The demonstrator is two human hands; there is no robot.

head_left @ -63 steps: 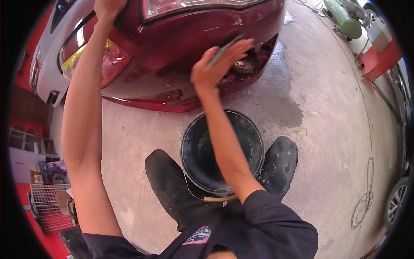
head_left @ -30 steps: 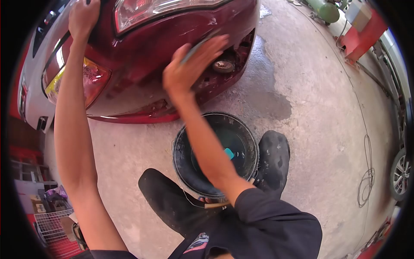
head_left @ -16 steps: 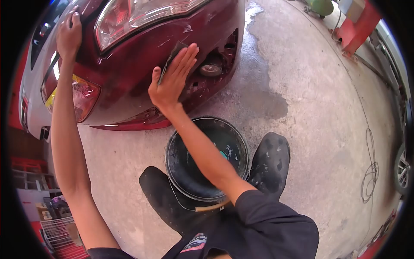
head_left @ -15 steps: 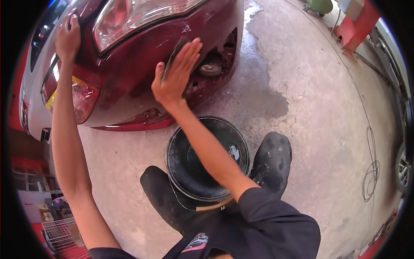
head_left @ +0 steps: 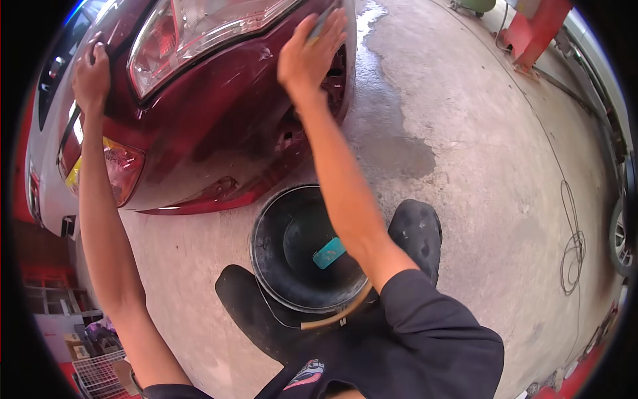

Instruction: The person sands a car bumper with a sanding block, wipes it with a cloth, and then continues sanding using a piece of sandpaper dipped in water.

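Observation:
My right hand (head_left: 311, 58) lies over the upper right of the dark red bumper (head_left: 219, 120), fingers straight and together. Between the thumb and fingers shows the edge of a thin dark sheet that looks like sandpaper (head_left: 319, 25), mostly covered by the hand. At the upper left, my left hand (head_left: 92, 78) rests on the car body near the headlight (head_left: 169, 53), its fingers curled; whether they grip anything is hidden. Below my right forearm stands a black bucket (head_left: 266, 282) with a teal rectangular block (head_left: 328, 253) inside, partly covered by the arm.
The bucket stands between my dark boots (head_left: 415, 233); its handle (head_left: 332, 320) hangs at the near side. A wet patch (head_left: 399, 156) marks the concrete floor. To the right lie a loose cable (head_left: 570, 259) and a red metal post base (head_left: 535, 33). A wire basket (head_left: 100, 376) is lower left.
My right hand has slid up and to the right across the bumper with the sheet. The teal block in the bucket has come into view. My left hand stays at about the same place.

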